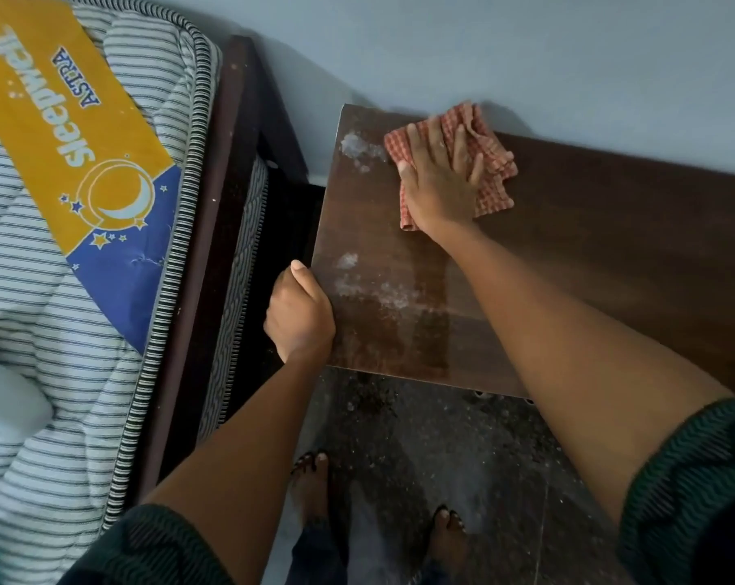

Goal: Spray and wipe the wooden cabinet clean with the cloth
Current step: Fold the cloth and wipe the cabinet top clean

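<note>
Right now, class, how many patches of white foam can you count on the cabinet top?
3: one patch left of the cloth, one by the left edge, one just below. The right hand may hide more.

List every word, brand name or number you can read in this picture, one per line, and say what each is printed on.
"Sleepwell": large white letters on the orange label stitched to the striped mattress.
"ASTRA": blue letters on the same label, beside the brand name.
No numbers are visible.
The cabinet, cloth and wall carry no text.
</note>
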### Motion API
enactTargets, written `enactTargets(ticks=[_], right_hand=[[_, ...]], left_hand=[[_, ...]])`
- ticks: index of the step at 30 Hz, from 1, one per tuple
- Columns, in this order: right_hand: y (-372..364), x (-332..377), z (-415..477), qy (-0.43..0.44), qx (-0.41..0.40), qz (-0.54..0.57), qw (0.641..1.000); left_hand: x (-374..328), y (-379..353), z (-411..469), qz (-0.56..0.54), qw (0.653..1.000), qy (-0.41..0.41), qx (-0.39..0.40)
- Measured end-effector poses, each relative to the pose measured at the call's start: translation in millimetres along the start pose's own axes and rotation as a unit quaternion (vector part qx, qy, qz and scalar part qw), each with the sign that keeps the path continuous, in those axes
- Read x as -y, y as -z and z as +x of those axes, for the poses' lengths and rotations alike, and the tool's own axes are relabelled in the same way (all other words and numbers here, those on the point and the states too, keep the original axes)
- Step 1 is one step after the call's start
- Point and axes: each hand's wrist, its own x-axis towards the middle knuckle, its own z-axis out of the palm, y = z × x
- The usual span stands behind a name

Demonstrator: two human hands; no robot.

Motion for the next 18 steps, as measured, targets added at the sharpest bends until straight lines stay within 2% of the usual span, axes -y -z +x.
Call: enactTargets(ticks=[4,6,8,10,14,16,18], right_hand=[[-5.4,3.2,-17.8,0.136,0.009,-0.05,0.989],[-3.6,-16.1,-33.0,0.219,0.023,-0.079,0.972],[2.4,-41.4,-37.6,0.264,0.045,-0.105,0.958],[9.4,-54.2,-30.9,0.223,0.037,-0.109,0.968],[10.3,-16.7,8.5,0.044,0.025,-0.02,0.999],[7.2,16.1,26.7,0.037,0.025,-0.005,0.999],[0.9,39.5,31.1,0.074,0.022,-0.018,0.997]], left_hand=[[0.4,-0.6,1.0,-0.001,1.0,0.007,-0.002],[0.8,-1.2,1.8,0.0,1.0,0.009,0.001],[0.1,-1.3,2.1,0.006,1.0,0.01,0.005],[-1.0,-0.7,1.9,0.009,1.0,0.007,0.008],[-0.2,0.0,1.8,0.012,1.0,0.006,0.014],[-0.1,-0.2,2.0,0.013,1.0,0.011,0.017],[-1.7,0.2,1.6,0.013,1.0,0.013,0.017]])
